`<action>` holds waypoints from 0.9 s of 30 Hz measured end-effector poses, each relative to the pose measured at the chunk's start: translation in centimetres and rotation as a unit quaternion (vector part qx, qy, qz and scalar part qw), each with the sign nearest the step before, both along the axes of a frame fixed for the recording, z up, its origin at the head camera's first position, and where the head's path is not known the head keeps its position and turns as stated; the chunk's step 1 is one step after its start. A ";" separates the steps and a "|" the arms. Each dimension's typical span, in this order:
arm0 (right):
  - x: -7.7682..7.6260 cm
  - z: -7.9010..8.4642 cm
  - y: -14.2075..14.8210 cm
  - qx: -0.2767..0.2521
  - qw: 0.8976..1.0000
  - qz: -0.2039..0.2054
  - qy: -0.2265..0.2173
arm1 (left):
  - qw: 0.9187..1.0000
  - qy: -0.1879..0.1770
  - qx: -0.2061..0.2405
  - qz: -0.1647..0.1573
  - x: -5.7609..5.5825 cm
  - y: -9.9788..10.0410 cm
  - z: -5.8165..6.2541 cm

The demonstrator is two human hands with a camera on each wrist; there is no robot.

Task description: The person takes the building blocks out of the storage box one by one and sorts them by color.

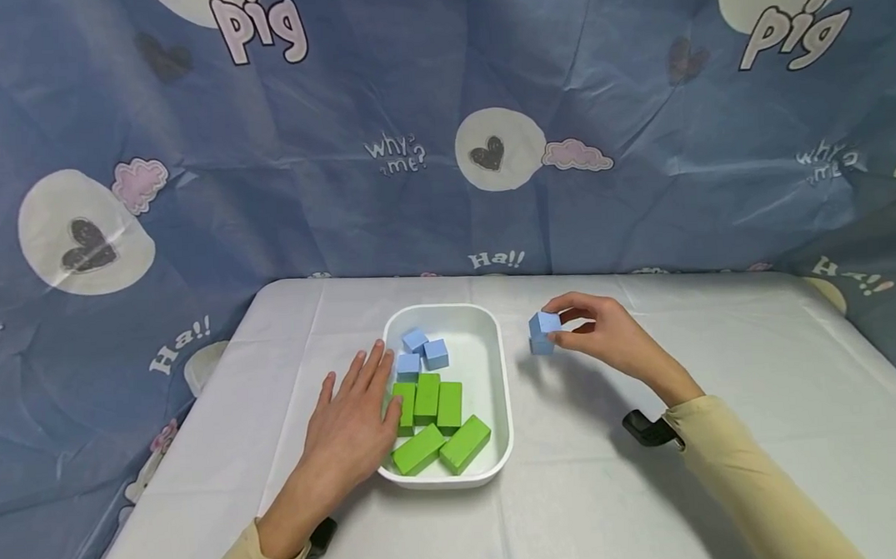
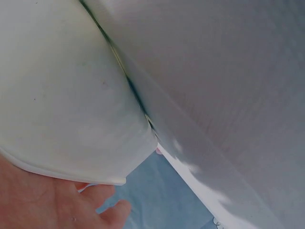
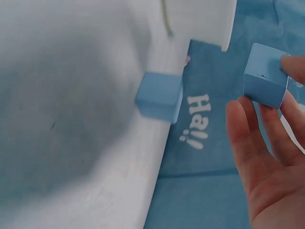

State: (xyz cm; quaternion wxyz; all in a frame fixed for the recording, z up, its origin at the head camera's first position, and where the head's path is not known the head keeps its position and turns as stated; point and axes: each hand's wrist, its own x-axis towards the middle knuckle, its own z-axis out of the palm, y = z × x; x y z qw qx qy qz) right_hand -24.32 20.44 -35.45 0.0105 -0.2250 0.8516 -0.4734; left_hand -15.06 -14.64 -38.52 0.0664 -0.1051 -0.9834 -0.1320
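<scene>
My right hand (image 1: 612, 339) pinches a light blue cube (image 1: 545, 322) between thumb and fingertips, right of the white tray (image 1: 505, 394). In the right wrist view that cube (image 3: 265, 78) is held up, apart from a second blue cube (image 3: 159, 97) that sits on the table. The head view shows the second cube (image 1: 541, 347) partly hidden behind the held one. My left hand (image 1: 352, 434) lies with fingers extended along the tray's left rim. The left wrist view shows the tray's outer wall (image 2: 71, 95) and some fingers (image 2: 97, 195) beside it.
Three blue cubes (image 1: 436, 354) are at the far left inside the tray. Several green rectangular blocks (image 1: 449, 408) lie in its near half. The white-covered table (image 1: 577, 491) ends at a blue printed cloth (image 1: 385, 224) behind.
</scene>
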 end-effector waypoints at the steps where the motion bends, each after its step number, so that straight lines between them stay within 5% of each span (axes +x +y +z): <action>1: 0.0 -0.1 0.2 0.007 1.000 -0.004 0.002 | 1.000 0.001 -0.001 0.000 0.0 0.0 0.0; 11: -0.8 -0.4 2.2 0.073 0.996 -0.030 0.029 | 1.000 0.004 0.000 -0.001 0.0 -0.2 0.1; 27: -2.1 -0.7 3.3 0.120 0.993 -0.014 0.016 | 1.000 0.000 0.001 0.000 0.0 -0.1 0.0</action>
